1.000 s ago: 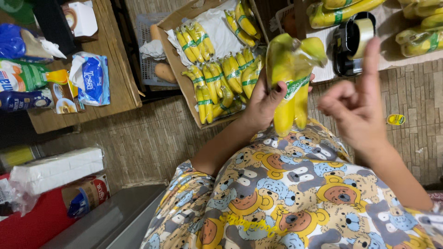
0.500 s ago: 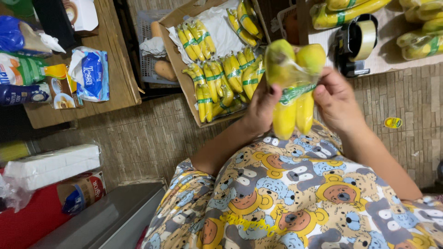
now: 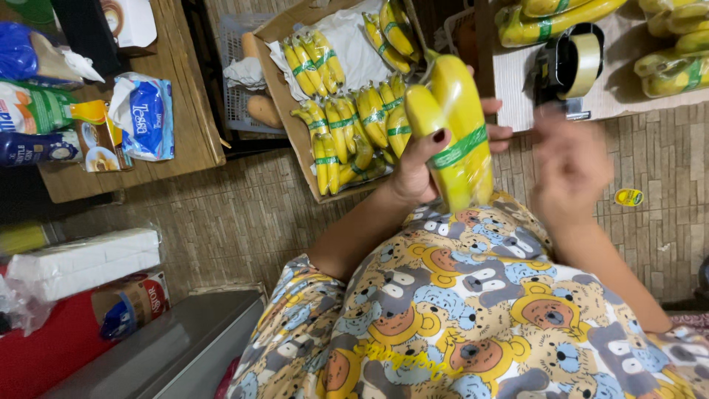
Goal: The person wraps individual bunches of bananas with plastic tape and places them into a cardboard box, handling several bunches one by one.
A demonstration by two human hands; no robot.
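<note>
Yellow bananas (image 3: 452, 137), a small bunch wrapped in clear film with a green band round the middle, sit up in front of my chest. My left hand (image 3: 416, 171) has its grip closed on them, thumb across the front, fingers behind. I'd call the bunch light but soft: easy to bruise, and the film looks slick, so the banded middle seems the safest place to hold, not the tips.

My right hand (image 3: 570, 166) is just beside the bunch, blurred; I cannot tell whether its grip is open or closed, and it seems to hold nothing.

Further out, a tape dispenser (image 3: 567, 68) stands on the pale worktop (image 3: 517, 89) past my right hand, with more banded bunches (image 3: 673, 55) near it. Beyond my left hand, a cardboard box (image 3: 289, 103) on the floor holds rows of finished bunches (image 3: 347, 122) on white paper. A small yellow sticker (image 3: 628, 197) lies on the brick floor (image 3: 221, 222).

Well off to the left, a wooden table (image 3: 185, 103) carries a blue-and-white packet (image 3: 144, 118) and cartons. A white wrapped block (image 3: 81, 262) lies lower left. Nothing stands between hands and dispenser.
</note>
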